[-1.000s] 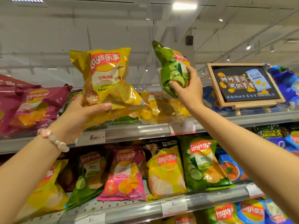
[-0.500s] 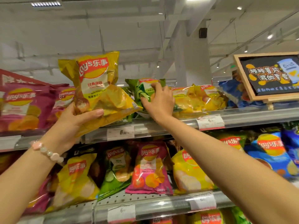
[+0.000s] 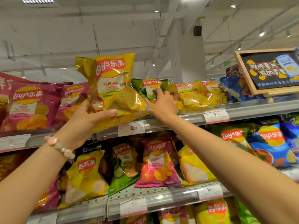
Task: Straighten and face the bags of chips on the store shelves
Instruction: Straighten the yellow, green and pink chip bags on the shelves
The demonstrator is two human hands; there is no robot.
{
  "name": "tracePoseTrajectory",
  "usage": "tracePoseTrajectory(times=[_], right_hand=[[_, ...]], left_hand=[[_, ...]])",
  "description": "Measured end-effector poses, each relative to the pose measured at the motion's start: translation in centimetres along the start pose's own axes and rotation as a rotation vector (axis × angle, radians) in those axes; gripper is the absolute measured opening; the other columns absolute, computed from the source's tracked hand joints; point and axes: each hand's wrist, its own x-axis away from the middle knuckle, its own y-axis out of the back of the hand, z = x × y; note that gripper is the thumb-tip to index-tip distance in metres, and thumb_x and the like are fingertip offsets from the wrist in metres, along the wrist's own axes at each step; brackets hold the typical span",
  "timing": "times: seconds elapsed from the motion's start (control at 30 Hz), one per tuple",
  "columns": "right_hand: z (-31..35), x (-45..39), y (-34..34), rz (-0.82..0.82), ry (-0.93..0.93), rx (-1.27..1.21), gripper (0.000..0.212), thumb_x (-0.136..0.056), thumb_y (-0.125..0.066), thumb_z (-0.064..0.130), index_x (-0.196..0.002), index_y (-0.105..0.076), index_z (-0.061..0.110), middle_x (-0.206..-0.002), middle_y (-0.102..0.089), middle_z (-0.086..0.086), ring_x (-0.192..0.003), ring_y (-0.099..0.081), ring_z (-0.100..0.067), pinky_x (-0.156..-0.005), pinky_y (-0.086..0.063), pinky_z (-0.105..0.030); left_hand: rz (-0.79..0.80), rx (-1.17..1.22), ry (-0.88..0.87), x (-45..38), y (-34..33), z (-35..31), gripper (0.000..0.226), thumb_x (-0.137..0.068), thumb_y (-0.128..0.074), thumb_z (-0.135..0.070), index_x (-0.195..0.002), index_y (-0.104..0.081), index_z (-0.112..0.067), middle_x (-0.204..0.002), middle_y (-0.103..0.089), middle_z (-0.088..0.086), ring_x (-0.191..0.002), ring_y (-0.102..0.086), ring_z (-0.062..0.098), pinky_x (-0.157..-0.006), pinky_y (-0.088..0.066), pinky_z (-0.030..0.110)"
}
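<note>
Our right hand (image 3: 162,103) rests curled fingers on the green bag (image 3: 149,88), which lies on the top shelf (image 3: 252,110) just left of the flat yellow bags (image 3: 195,96). Our left hand (image 3: 87,120) grips the yellow bag (image 3: 111,88) upright, near and just left of that slot. We judge the gap left of the green bag the likely spot for it.

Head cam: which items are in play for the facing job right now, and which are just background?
In play:
- yellow bag, gripped by left hand
- green bag on top shelf, right hand on it
- yellow bags beside it

Background:
- chalkboard sign
- price tags
- bead bracelet
</note>
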Motion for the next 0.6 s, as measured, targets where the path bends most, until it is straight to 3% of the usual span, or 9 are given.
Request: tracePoseTrajectory(times=[0.13,0.3,0.4,0.47,0.6], right_hand=[[0.0,0.0,2.4,0.076,-0.06,-0.421,0.06,-0.096,-0.033,0.055,-0.141,-0.043,0.017,-0.138,-0.05,-0.011,-0.127,-0.046,-0.028,-0.102,-0.038,-0.042],[0.1,1.2,6.6,-0.033,0.016,-0.549,0.05,-0.093,-0.048,0.047,-0.133,-0.049,0.017,-0.125,-0.059,-0.003,-0.114,-0.054,-0.019,-0.093,-0.045,-0.036],[-0.1,1.6,8.3,0.032,0.041,-0.57,0.066,-0.086,-0.057,0.052,-0.14,-0.039,0.02,-0.132,-0.053,-0.004,-0.119,-0.051,-0.019,-0.097,-0.044,-0.039],[-0.6,1.7,9.2,0.08,0.029,-0.613,0.081,-0.078,-0.063,0.058,-0.144,-0.032,0.022,-0.139,-0.048,-0.004,-0.125,-0.047,-0.02,-0.102,-0.043,-0.043],[-2.3,1.4,10.4,0.069,0.065,-0.57,0.097,-0.06,-0.077,0.06,-0.14,-0.032,0.029,-0.126,-0.056,0.008,-0.116,-0.055,-0.015,-0.097,-0.049,-0.042]], left_hand=[[0.034,0.008,0.009,-0.3,-1.5,-0.1,0.113,-0.024,-0.092,-0.056,-0.127,-0.055,-0.025,-0.112,-0.071,-0.007,-0.105,-0.067,0.014,-0.092,-0.049,0.034],[0.05,0.019,0.018,-1.0,-5.0,-0.2,0.091,-0.046,-0.093,-0.038,-0.126,-0.054,-0.026,-0.112,-0.07,-0.009,-0.104,-0.066,0.01,-0.092,-0.051,0.031],[0.033,0.022,0.001,-1.8,-7.6,0.0,0.084,-0.044,-0.091,-0.041,-0.119,-0.054,-0.034,-0.113,-0.069,-0.01,-0.105,-0.065,0.01,-0.093,-0.051,0.033],[0.027,0.013,-0.013,-2.5,-9.4,0.1,0.094,-0.042,-0.091,-0.047,-0.126,-0.051,-0.032,-0.115,-0.068,-0.01,-0.107,-0.064,0.01,-0.095,-0.05,0.036],[-0.019,0.032,-0.06,-3.3,-13.3,-0.1,0.088,-0.048,-0.092,-0.032,-0.127,-0.052,-0.028,-0.112,-0.068,-0.012,-0.101,-0.065,0.003,-0.083,-0.052,0.023]])
